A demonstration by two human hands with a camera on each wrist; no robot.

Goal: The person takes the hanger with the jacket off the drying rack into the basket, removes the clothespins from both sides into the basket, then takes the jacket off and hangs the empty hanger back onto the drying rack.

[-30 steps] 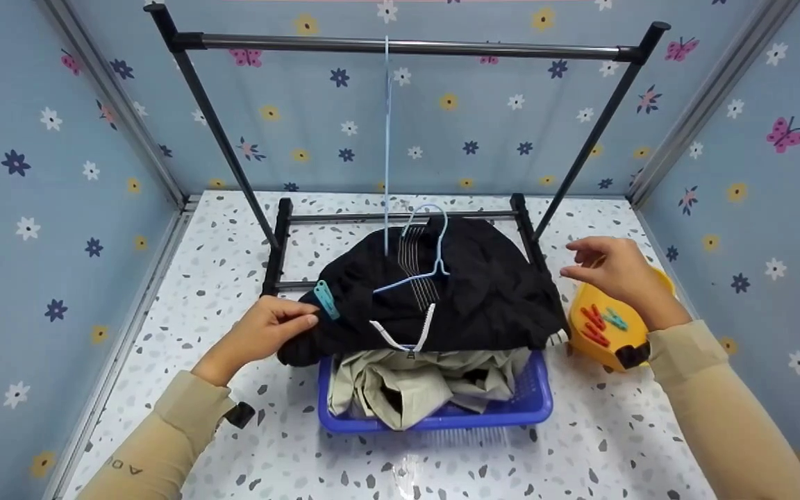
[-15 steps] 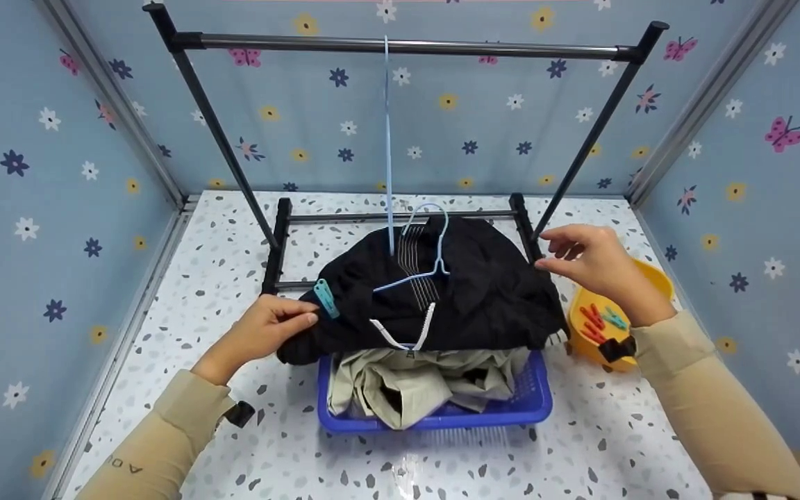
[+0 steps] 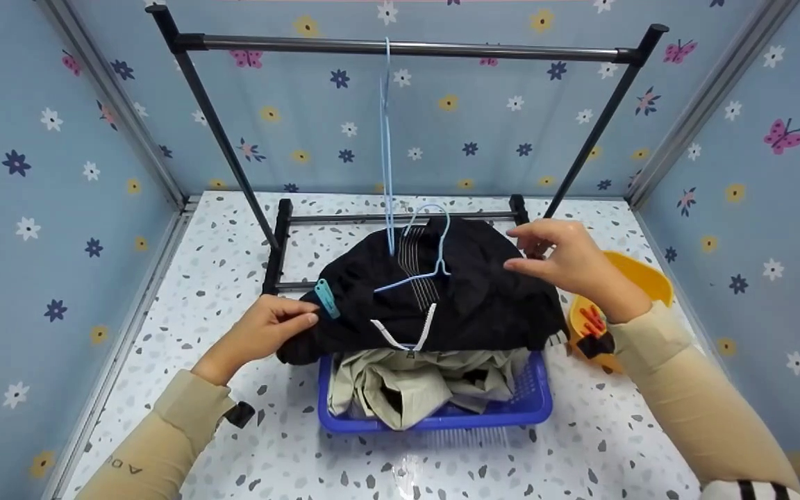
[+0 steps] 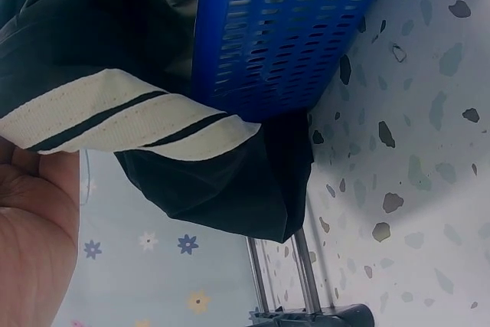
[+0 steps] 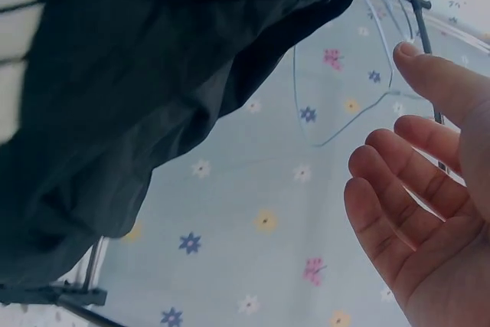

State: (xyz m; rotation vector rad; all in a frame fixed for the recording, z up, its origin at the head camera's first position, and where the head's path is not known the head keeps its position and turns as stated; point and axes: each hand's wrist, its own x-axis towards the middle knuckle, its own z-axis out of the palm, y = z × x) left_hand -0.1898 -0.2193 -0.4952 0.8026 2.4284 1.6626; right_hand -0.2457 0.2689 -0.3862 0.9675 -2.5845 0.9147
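Note:
A black garment (image 3: 497, 292) with white stripes and a white-edged collar lies over the basket, a light blue hanger (image 3: 414, 278) partly inside it. A teal clothespin (image 3: 327, 299) is clipped at its left side. My left hand (image 3: 261, 333) pinches the garment's left edge beside that clothespin; in the left wrist view, the hand (image 4: 34, 227) is partly behind the striped cloth (image 4: 130, 116). Above the garment's right side, my right hand (image 3: 567, 264) has thumb and fingers apart and holds nothing. The right wrist view shows this hand (image 5: 429, 189) apart from the dark cloth (image 5: 153, 74).
A black rack (image 3: 407, 47) stands behind, with another light blue hanger (image 3: 386, 139) hanging from its bar. Beneath the garment, a blue basket (image 3: 442, 421) holds beige cloth (image 3: 400, 389). A yellow container (image 3: 639, 278) with red clothespins (image 3: 592, 321) sits at the right, partly behind my right arm.
My right hand has moved left from above the yellow container to above the garment's right side. The hanger on the bar has turned slightly. My left hand stays in place.

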